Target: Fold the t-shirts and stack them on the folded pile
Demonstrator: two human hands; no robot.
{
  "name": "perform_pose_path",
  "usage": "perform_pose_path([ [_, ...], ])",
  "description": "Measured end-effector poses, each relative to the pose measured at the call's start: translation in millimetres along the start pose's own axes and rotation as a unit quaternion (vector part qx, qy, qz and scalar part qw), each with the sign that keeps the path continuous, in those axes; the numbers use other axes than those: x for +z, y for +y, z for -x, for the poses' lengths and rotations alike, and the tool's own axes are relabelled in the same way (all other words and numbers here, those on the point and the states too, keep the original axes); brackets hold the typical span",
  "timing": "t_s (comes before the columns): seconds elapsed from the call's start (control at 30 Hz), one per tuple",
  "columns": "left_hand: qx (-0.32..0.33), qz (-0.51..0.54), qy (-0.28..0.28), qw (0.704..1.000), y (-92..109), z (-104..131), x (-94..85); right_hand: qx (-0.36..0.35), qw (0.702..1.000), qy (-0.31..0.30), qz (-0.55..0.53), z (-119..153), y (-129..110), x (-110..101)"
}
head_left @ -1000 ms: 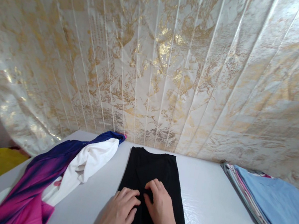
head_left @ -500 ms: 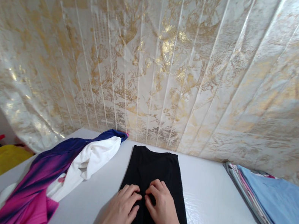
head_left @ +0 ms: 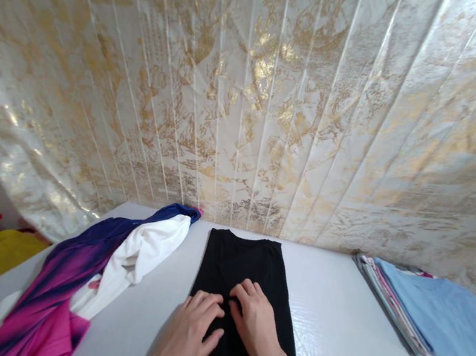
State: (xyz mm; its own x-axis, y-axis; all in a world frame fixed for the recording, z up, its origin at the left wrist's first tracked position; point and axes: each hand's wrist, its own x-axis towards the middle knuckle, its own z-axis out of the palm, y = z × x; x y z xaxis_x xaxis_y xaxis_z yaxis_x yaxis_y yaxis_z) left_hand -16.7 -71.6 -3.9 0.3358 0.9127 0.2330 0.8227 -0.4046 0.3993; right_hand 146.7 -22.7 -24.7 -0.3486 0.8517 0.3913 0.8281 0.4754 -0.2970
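From afar I saw the black garment (head_left: 245, 265) lying flat at six o'clock; I judged it light and limp, best taken by its side edges. The left hand (head_left: 193, 329) and right hand (head_left: 257, 324) curled their fingers over it, pinching or not, I couldn't tell.

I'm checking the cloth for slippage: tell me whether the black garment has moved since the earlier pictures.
No: the black garment shows no visible shift in any direction against the folded stack on the right.

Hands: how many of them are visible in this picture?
2: the left hand at the black garment's left edge, and the right hand beside it, over the garment.
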Motion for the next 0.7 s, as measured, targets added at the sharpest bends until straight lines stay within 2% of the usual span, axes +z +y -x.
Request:
perform_pose_path([
  [0.13, 0.003, -0.008, -0.007, 1.000, 2, 0, -2.5, 0.014, 1.000, 0.010, -0.012, 0, 0, 0],
  [0.37, -0.004, -0.031, 0.013, 0.999, -9, 2, 10.3, -0.022, 0.999, 0.007, -0.032, 3, 1, -4],
  [0.53, 0.040, -0.053, -0.010, 0.998, -11, 0, 7.3, -0.026, 0.999, -0.011, -0.024, 5, -1, -5],
  [0.6, 0.040, -0.055, -0.020, 0.998, -10, -1, 4.1, -0.017, 0.999, -0.017, -0.046, 6, -1, -6],
  [0.7, 0.036, -0.052, -0.025, 0.998, -8, -1, 0.9, 0.003, 0.990, -0.020, -0.138, 5, 2, -10],
])
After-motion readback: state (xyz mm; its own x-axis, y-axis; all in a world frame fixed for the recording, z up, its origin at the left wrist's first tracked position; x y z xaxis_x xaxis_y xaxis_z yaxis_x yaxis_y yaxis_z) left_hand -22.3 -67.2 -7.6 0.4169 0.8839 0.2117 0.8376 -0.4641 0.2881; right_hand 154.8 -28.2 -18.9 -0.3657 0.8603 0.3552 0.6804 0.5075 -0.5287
